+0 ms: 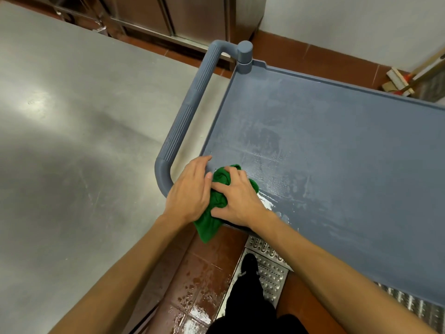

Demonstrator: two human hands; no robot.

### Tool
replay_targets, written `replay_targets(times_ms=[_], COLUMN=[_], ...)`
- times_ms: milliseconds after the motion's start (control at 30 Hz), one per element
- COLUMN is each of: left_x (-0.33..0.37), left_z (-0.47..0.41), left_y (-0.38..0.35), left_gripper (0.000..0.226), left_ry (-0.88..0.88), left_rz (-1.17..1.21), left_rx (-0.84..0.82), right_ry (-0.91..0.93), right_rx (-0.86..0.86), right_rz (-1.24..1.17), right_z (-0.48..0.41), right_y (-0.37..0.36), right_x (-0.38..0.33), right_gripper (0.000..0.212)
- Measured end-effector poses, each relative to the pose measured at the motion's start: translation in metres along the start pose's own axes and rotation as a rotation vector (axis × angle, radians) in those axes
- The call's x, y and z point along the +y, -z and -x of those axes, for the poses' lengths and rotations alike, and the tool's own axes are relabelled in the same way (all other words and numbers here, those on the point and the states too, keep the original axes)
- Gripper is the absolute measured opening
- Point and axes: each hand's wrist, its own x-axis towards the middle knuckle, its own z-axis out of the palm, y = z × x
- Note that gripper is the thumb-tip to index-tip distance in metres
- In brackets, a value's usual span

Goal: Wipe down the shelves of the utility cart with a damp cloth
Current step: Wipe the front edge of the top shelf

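Right hand (pixel 238 201) bears down on a crumpled green cloth (pixel 208 225), its fingers curled into the bunched fabric. Left hand (pixel 190 191) lies just beside it over the cloth's left part, fingers fairly straight and reaching to the shelf rim, pressing rather than gripping. The cloth sits in the near left corner of the top shelf (pixel 337 165) of the grey-blue plastic utility cart (pixel 244 56), with one tail hanging over the near edge. The ribbed grey tubular handle (pixel 185 116) stands at the left end, beside a brushed stainless-steel table (pixel 72 141).

Assessment: the corner is being wiped. Wet streaks (pixel 267 165) show near the hands; the far and right areas look dull and smeared, so most of this shelf appears outstanding. Lower shelves are not in view.

Recommendation: spread the cloth flatter for fuller contact, work into the raised rim, then take overlapping passes to the right. Gather the hanging tail so that it does not drip onto the red tiled floor (pixel 204 273), which already looks wet.
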Motion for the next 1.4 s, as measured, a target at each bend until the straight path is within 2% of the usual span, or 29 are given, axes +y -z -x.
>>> replay_targets(times_ms=[400,600,700,833,933,1100,1400], left_x=[-0.004,-0.011,-0.006,0.012,0.050,0.092,0.131], left_z=[0.000,-0.001,-0.001,0.008,0.031,0.064,0.067], left_y=[-0.008,-0.010,-0.010,-0.021,-0.054,-0.100,-0.116], left_gripper=[0.034,0.034,0.031,0.057,0.068,0.045,0.035], left_ry=[-0.027,-0.025,-0.042,-0.125,-0.163,-0.162,-0.198], left_rz=[-0.190,-0.226,-0.327,-0.554,-0.476,-0.342,-0.301], left_rx=[0.006,-0.046,-0.064,-0.049,-0.087,-0.126,-0.122], right_ry=[-0.076,-0.169,-0.225,-0.258,-0.272,-0.341,-0.514], right_rx=[-0.028,0.070,0.116,0.164,0.172,0.193,0.274], right_rz=[-0.031,-0.087,-0.109,-0.130,-0.125,-0.134,-0.184], right_z=[0.043,0.093,0.121,0.148,0.159,0.193,0.276], right_y=[0.014,0.025,0.031,0.033,0.035,0.049,0.075], right_x=[0.027,0.065,0.085,0.100,0.104,0.127,0.181], right_gripper=[0.050,0.046,0.048,0.049,0.049,0.049,0.048])
